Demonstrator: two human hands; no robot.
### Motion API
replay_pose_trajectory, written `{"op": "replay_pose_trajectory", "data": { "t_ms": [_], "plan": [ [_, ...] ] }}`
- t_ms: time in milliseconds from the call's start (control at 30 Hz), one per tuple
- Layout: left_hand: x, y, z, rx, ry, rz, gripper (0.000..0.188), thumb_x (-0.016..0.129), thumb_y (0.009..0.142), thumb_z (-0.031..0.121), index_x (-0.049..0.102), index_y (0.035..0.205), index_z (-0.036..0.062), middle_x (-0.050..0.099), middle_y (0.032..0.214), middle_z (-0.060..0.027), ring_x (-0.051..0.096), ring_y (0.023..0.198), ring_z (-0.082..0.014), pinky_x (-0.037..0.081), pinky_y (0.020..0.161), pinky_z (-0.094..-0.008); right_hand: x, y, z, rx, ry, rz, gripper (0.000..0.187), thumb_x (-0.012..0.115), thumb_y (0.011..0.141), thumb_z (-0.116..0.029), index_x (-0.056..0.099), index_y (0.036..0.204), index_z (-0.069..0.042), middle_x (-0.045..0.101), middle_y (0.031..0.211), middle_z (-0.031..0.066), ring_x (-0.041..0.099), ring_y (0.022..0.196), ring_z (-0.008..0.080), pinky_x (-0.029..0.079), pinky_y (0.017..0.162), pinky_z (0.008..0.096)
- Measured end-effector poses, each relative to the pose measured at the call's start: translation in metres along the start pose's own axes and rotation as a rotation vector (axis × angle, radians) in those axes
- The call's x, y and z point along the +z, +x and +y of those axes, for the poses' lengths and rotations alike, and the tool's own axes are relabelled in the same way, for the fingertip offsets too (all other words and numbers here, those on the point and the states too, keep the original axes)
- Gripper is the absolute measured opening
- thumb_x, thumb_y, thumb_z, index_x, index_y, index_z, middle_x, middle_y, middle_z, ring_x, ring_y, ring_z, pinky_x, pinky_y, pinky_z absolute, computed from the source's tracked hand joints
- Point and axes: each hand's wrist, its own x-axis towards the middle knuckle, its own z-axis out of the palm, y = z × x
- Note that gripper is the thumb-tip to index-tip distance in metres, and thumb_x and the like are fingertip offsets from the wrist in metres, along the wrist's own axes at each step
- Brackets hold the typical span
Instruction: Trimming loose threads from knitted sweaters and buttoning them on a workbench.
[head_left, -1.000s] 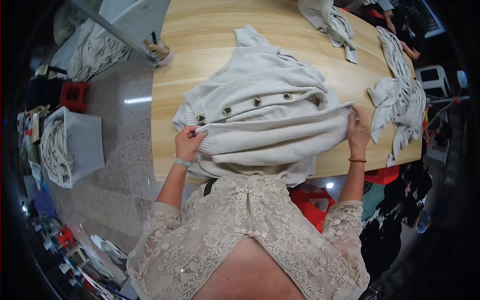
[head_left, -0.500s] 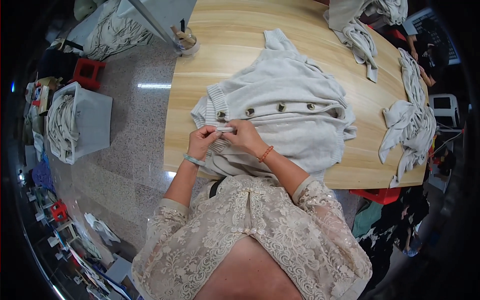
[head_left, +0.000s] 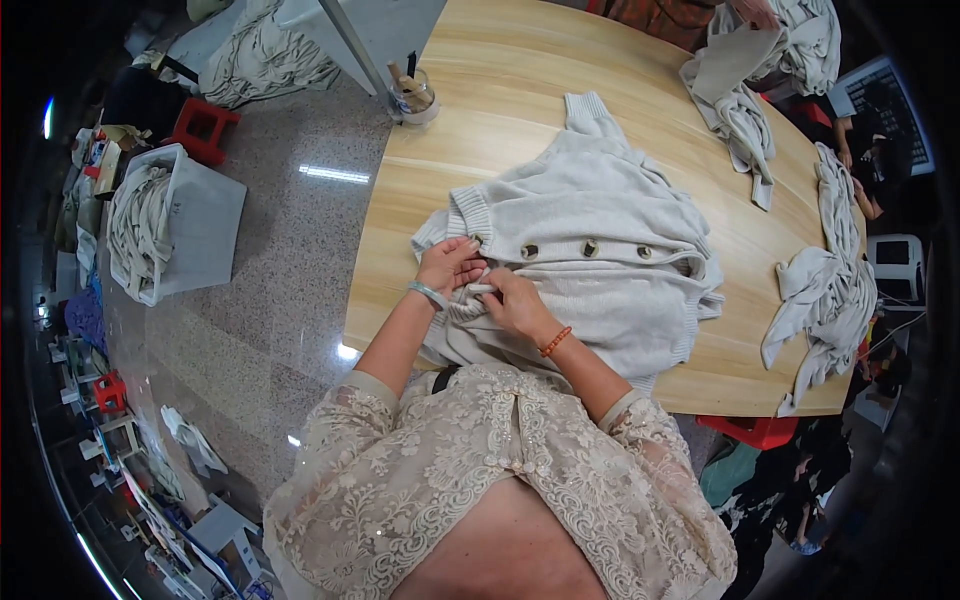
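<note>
A light grey knit cardigan lies spread on the wooden table in front of me, its ribbed hem to the left. Along its front opening runs a row of dark buttons. At the hem end, the fingertips of my left hand pinch the last button, which they partly cover. Close beside it, my right hand grips the folded front edge of the cardigan on the near side of the opening. The fabric between the two hands is bunched.
A clear jar with tools stands at the table's far left edge. More knit garments lie on the right. On the floor at left are a white bin of garments and a red stool. Other people work at the far and right sides.
My left hand has left the fabric edge and moved up to the end button. My right hand still grips the edge. The whole view has shifted, placing the table farther right and lower.
</note>
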Motion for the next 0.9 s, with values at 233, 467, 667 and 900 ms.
{"op": "replay_pose_trajectory", "data": {
  "t_ms": [233,467,667,900],
  "plan": [
    [-0.017,0.037,-0.032,-0.076,-0.281,-0.144,0.01,0.06,0.09,0.016,0.061,0.096,0.0091,0.066,0.078,-0.0077,0.063,0.064,-0.0177,0.048,0.052,-0.0285,0.006,-0.014,-0.004,-0.118,-0.078,-0.045,0.02,0.062,0.079,-0.012,0.06,0.098,-0.008,0.061,0.089,0.0156,0.061,0.079,0.0366,0.05,0.067,0.0431],
    [0.004,0.011,-0.036,0.58,0.568,-0.004,0.017,0.071,0.08,0.02,0.065,0.083,0.004,0.064,0.071,-0.0001,0.056,0.061,-0.0069,0.046,0.054,-0.024,-0.007,-0.015,-0.033,-0.091,-0.223,0.072,0.011,0.061,0.08,-0.006,0.058,0.09,-0.004,0.058,0.084,0.0163,0.059,0.072,0.0362,0.047,0.062,0.044],
    [-0.008,-0.015,-0.038,0.384,0.429,-0.167,0.016,0.07,0.084,0.019,0.065,0.083,0.0041,0.059,0.069,0.0037,0.052,0.06,-0.0024,0.042,0.052,-0.0199,-0.009,-0.008,-0.043,-0.001,-0.169,0.165,0.031,0.064,0.075,0.0,0.056,0.106,-0.002,0.061,0.084,0.0179,0.061,0.077,0.0372,0.048,0.068,0.043],
    [-0.007,-0.022,-0.028,0.396,0.626,-0.164,0.021,0.069,0.084,0.023,0.065,0.088,0.0026,0.061,0.068,0.0011,0.055,0.064,-0.0067,0.046,0.059,-0.0236,-0.019,-0.012,-0.03,-0.196,-0.369,0.068,0.042,0.063,0.077,0.0,0.053,0.118,0.0,0.058,0.095,0.0198,0.059,0.084,0.0371,0.048,0.072,0.0435]
  ]
}}
